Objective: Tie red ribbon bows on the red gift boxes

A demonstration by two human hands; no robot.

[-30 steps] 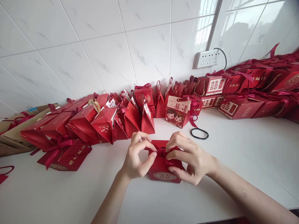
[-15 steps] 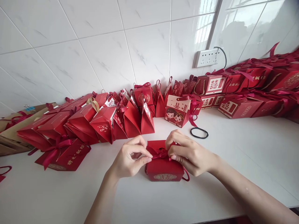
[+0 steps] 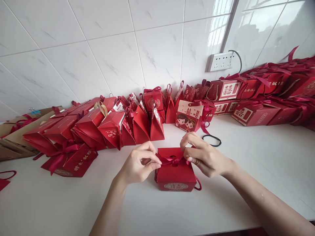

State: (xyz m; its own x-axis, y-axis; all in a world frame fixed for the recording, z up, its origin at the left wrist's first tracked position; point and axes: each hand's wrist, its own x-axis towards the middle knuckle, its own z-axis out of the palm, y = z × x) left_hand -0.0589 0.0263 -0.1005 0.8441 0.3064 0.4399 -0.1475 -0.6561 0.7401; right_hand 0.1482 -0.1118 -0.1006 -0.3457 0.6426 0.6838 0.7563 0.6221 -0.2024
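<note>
The left hand (image 3: 138,164) has its grip pinched on one side of a glossy satin ribbon (image 3: 175,161); the right hand (image 3: 205,157) has its grip closed on the other. The knotted ribbon lies atop a smooth red box (image 3: 176,178) with a round patterned medallion and twisted cord, resting on the smooth white bench (image 3: 145,209).

We are seeing our left hand (image 3: 139,163) pinching one side of the dark red ribbon (image 3: 175,161), and our right hand (image 3: 208,156) is pinching its other side. The ribbon is lying knotted on top of the red gift box (image 3: 176,178), which is standing on the white table (image 3: 145,209). Behind the right hand, the black elastic band (image 3: 216,141) is lying on the table.
</note>
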